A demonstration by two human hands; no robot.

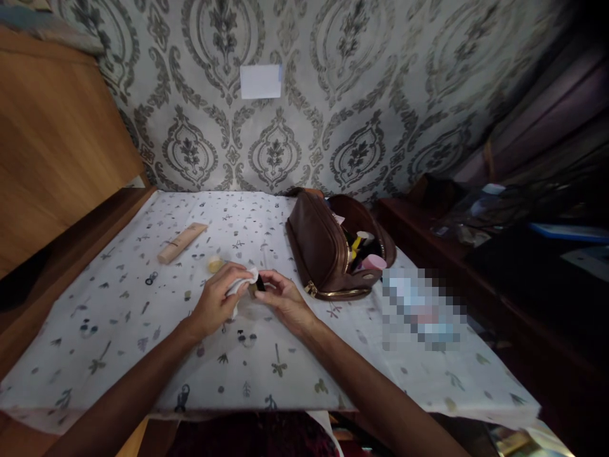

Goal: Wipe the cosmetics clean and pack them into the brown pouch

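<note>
L hand (216, 301) curled w/ wht cloth (248, 277), R hand (289, 306) pinching btl (259, 283).

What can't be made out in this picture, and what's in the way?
All in the head view:
1. Small dark item: type unclear; the right hand and white wipe partly cover it.
2. Brown bag's lower contents: hidden by its walls.
3. Pixelated object beside the bag: obscured by the blocky blur.
4. Any print on the beige tube: too small and blurred.
5. Left forearm and right forearm: cut off by the bottom edge.
</note>
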